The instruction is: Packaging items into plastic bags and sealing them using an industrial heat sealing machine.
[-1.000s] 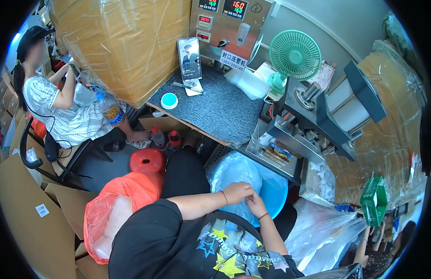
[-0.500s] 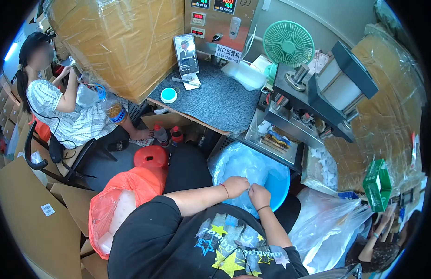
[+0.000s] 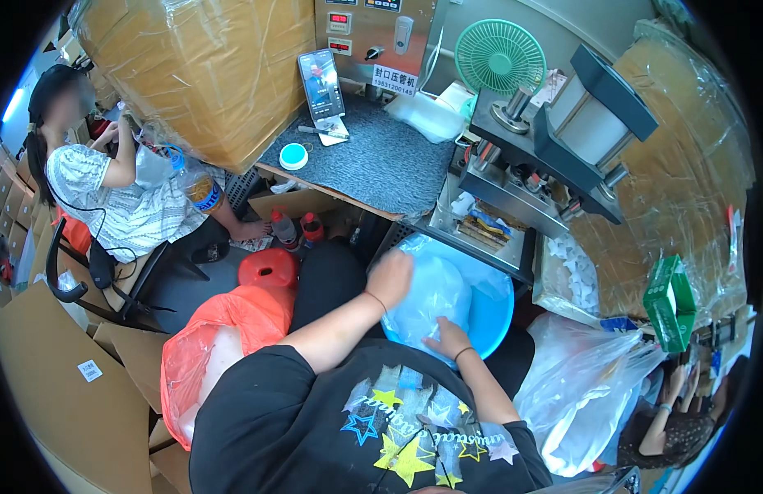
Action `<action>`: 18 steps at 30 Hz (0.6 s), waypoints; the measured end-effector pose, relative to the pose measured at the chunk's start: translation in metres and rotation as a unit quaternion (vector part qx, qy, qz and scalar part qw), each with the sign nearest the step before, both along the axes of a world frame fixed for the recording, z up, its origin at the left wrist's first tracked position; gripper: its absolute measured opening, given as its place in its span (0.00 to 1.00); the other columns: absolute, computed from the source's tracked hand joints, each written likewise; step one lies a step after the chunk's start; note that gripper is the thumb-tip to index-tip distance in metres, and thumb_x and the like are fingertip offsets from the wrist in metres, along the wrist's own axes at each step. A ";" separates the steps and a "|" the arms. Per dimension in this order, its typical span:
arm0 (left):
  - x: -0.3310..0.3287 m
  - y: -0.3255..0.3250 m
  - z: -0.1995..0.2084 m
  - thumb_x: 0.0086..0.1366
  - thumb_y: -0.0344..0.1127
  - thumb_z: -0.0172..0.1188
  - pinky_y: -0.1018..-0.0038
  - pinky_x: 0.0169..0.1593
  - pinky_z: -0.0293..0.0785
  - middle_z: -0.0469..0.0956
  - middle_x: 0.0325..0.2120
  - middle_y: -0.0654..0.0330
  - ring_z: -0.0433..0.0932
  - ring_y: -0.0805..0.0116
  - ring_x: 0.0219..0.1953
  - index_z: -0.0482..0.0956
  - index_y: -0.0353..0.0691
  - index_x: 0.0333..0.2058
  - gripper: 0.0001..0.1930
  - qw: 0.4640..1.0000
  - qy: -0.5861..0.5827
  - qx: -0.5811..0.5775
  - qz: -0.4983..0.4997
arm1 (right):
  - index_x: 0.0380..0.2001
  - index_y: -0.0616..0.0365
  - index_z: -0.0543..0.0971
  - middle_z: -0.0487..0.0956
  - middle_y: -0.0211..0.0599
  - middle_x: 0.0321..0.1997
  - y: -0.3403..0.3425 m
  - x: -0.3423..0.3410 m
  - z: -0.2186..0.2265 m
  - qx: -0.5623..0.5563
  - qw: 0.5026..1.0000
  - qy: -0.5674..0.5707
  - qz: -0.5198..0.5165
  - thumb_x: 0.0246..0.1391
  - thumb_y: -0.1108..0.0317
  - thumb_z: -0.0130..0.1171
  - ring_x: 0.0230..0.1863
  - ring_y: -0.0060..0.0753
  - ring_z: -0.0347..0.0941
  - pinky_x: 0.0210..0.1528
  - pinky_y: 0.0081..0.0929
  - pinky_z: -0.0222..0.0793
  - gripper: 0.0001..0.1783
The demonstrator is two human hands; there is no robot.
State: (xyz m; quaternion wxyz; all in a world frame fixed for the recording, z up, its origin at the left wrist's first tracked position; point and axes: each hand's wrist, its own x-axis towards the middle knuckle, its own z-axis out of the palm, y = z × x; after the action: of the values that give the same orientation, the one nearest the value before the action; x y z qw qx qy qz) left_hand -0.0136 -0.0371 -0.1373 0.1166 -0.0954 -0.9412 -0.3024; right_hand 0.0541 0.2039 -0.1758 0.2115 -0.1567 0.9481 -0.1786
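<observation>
A round blue basin point(image 3: 490, 311) sits on my lap, lined with a pale blue plastic bag point(image 3: 435, 296). My left hand point(image 3: 390, 278) is raised over the bag's left side, fingers curled; whether it grips the plastic I cannot tell. My right hand point(image 3: 448, 337) lies flat on the bag's near edge, pressing it against the basin. Both forearms come up from my black star-printed shirt point(image 3: 381, 428).
A press machine point(image 3: 554, 156) and green fan point(image 3: 499, 58) stand ahead. A grey mat point(image 3: 381, 160) holds a phone point(image 3: 321, 83) and a small round teal tub point(image 3: 293, 156). An orange bag point(image 3: 221, 342) is at my left, a clear bag point(image 3: 587, 387) at my right. Another person point(image 3: 110, 189) sits far left.
My left hand has lifted off the right one and moved up and left over the bag. The right hand has stayed at the basin's near edge.
</observation>
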 end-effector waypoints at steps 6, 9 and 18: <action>-0.016 -0.046 -0.029 0.62 0.35 0.51 0.56 0.48 0.75 0.79 0.40 0.47 0.78 0.47 0.45 0.81 0.38 0.37 0.11 0.966 -0.192 -0.163 0.067 | 0.39 0.59 0.77 0.81 0.50 0.34 0.028 0.000 0.015 -0.020 0.999 0.020 -0.027 0.51 0.48 0.64 0.39 0.57 0.77 0.41 0.45 0.73 0.24; -0.015 -0.051 -0.018 0.67 0.42 0.48 0.56 0.51 0.74 0.80 0.43 0.42 0.79 0.47 0.48 0.82 0.34 0.39 0.19 0.966 -0.251 -0.051 0.041 | 0.33 0.62 0.79 0.81 0.47 0.32 0.036 0.023 0.076 -0.128 0.991 0.031 -0.039 0.52 0.55 0.66 0.35 0.47 0.78 0.38 0.37 0.72 0.19; -0.043 -0.051 -0.063 0.71 0.55 0.44 0.60 0.50 0.72 0.83 0.40 0.50 0.80 0.55 0.42 0.83 0.36 0.42 0.28 0.872 -0.340 0.351 -0.019 | 0.43 0.66 0.79 0.80 0.32 0.44 0.077 0.109 0.257 -0.408 0.867 0.165 -0.232 0.50 0.75 0.60 0.48 0.26 0.74 0.53 0.28 0.69 0.15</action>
State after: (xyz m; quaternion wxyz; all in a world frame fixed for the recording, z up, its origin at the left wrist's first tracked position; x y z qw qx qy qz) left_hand -0.0563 -0.0881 -0.2006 -0.1902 0.0429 -0.7529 -0.6286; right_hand 0.1630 0.2809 0.0808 -0.0784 -0.0315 0.8207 -0.5651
